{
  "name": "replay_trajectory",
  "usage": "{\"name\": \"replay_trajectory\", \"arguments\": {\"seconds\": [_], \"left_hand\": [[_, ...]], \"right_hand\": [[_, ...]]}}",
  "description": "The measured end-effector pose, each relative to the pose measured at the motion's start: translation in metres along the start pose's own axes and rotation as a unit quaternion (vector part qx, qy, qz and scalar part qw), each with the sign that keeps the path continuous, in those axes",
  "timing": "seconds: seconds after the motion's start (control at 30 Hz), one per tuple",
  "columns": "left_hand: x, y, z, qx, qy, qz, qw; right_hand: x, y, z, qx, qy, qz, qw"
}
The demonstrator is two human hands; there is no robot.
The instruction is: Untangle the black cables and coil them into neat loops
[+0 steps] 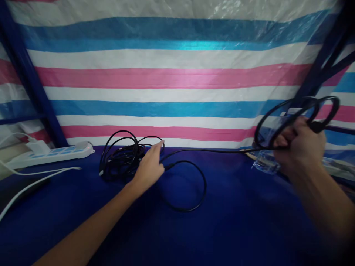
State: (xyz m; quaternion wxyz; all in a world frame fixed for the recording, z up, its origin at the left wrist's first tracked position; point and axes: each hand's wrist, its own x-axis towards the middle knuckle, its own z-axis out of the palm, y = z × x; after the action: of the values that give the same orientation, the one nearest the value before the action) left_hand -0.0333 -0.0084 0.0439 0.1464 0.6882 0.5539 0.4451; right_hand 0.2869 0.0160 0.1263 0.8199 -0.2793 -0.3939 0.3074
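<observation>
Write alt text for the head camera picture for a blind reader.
The right hand grips loops of black cable above a blue table, while the open left hand touches a tangled cable pile. A white power strip lies far left, before a striped tarp.

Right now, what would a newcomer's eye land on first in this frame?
The pink, blue and white striped tarp fills the whole background. At right, the right hand is raised, shut on a coil of black cable, whose tail runs left across the blue table. Centre left, the left hand rests open on a black tangle, with a white power strip at far left.
</observation>
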Motion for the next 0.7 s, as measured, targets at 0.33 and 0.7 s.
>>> {"name": "replay_trajectory", "arguments": {"seconds": [0.33, 0.7], "left_hand": [[-0.002, 0.016, -0.006, -0.238, -0.153, -0.144, 0.948], [-0.012, 0.036, -0.008, -0.327, -0.142, -0.059, 0.933]], "right_hand": [[-0.059, 0.026, 0.04, -0.354, -0.503, 0.062, 0.786], [-0.071, 0.047, 0.05, -0.375, -0.394, 0.025, 0.838]]}}
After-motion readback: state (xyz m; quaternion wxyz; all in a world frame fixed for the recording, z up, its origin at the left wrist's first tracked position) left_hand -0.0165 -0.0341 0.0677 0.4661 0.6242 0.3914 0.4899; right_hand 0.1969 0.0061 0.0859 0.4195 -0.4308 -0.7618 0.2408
